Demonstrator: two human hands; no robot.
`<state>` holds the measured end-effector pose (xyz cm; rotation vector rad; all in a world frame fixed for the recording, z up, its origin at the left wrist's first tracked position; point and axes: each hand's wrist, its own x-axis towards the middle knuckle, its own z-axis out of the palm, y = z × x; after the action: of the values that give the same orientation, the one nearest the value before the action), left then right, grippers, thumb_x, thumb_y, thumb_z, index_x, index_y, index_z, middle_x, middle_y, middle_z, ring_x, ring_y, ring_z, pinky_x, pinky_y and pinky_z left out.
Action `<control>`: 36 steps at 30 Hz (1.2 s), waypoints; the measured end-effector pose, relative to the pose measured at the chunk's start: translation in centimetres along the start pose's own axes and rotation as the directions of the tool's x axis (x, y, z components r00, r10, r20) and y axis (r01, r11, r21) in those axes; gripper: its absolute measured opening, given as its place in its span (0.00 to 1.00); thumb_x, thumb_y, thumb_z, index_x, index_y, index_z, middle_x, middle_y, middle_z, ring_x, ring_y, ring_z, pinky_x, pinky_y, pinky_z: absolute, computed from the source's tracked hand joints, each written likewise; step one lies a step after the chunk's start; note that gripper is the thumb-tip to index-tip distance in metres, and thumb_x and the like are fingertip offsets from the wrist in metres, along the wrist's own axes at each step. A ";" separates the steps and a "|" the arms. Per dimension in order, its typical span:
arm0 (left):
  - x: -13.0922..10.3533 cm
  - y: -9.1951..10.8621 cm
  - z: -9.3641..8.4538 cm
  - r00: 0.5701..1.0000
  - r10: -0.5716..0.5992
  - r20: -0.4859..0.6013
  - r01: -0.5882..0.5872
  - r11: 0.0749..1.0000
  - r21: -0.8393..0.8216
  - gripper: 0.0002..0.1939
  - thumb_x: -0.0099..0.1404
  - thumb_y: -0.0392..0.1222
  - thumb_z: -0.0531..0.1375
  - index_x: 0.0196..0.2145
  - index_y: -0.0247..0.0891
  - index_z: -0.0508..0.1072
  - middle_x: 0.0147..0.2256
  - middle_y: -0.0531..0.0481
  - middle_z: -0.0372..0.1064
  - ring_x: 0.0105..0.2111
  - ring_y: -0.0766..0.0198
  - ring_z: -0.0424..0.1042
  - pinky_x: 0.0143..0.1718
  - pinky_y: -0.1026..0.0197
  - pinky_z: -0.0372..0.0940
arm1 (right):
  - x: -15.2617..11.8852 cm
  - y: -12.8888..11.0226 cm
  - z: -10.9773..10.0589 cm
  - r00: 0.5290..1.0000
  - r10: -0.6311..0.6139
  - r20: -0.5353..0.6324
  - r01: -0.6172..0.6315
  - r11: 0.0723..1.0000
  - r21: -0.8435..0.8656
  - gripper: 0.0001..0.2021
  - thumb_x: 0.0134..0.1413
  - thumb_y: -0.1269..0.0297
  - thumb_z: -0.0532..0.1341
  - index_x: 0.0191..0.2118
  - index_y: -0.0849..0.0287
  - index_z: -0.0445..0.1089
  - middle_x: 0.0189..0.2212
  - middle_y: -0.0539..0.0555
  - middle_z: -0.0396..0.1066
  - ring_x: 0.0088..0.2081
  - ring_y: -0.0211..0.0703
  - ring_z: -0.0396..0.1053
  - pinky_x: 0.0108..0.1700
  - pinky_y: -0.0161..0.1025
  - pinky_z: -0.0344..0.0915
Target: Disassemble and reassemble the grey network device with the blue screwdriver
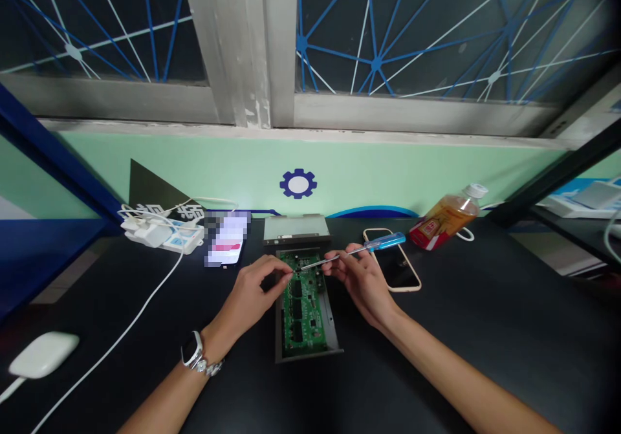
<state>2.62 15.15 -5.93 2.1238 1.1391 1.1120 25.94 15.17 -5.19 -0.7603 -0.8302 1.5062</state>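
A green circuit board (305, 317) lies in an open grey metal casing (334, 340) on the black table. My right hand (361, 279) holds a screwdriver (383, 242) by its shaft, the blue handle pointing up to the right. The screwdriver's tip is at the far part of the board. Thumb and forefinger of my left hand (259, 288) pinch together beside that tip; whatever is between them is too small to make out. Just behind the casing sits a grey metal cover (295, 227).
Left of the casing are a lit phone (228, 238), a white power strip (182, 237) with cables, and a white charger (44, 354). A phone with a pale frame (400, 269) and a tilted drink bottle (444, 219) are at the right. A wall stands behind.
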 end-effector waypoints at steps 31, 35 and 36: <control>0.1 -4.8 -5.7 0.981 -0.068 0.182 -0.034 0.861 0.507 0.09 0.72 0.38 0.53 0.40 0.40 0.74 0.40 0.47 0.70 0.42 0.55 0.68 0.47 0.52 0.64 | 0.7 0.4 -1.7 0.995 -0.082 -0.057 0.076 0.993 -0.090 0.11 0.59 0.60 0.67 0.39 0.55 0.63 0.34 0.54 0.80 0.34 0.45 0.79 0.36 0.40 0.74; 0.1 -4.8 -5.6 0.983 -0.051 0.175 -0.051 0.846 0.531 0.10 0.73 0.38 0.53 0.40 0.39 0.74 0.40 0.46 0.70 0.42 0.55 0.68 0.48 0.50 0.65 | 0.7 0.4 -1.7 0.996 -0.082 -0.037 0.077 0.991 -0.111 0.11 0.60 0.60 0.66 0.40 0.55 0.62 0.36 0.55 0.80 0.34 0.46 0.79 0.36 0.42 0.74; 0.1 -4.6 -5.6 0.985 -0.045 0.164 -0.051 0.842 0.538 0.10 0.73 0.38 0.52 0.41 0.39 0.74 0.41 0.46 0.70 0.43 0.54 0.68 0.48 0.50 0.66 | 0.7 0.4 -1.7 0.996 -0.083 -0.032 0.079 0.990 -0.114 0.12 0.60 0.60 0.66 0.40 0.55 0.62 0.36 0.55 0.80 0.34 0.46 0.79 0.36 0.42 0.74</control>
<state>-4.10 17.90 -6.12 2.5792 1.4972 0.6266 27.16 15.99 -6.42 -0.8251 -0.9143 1.3786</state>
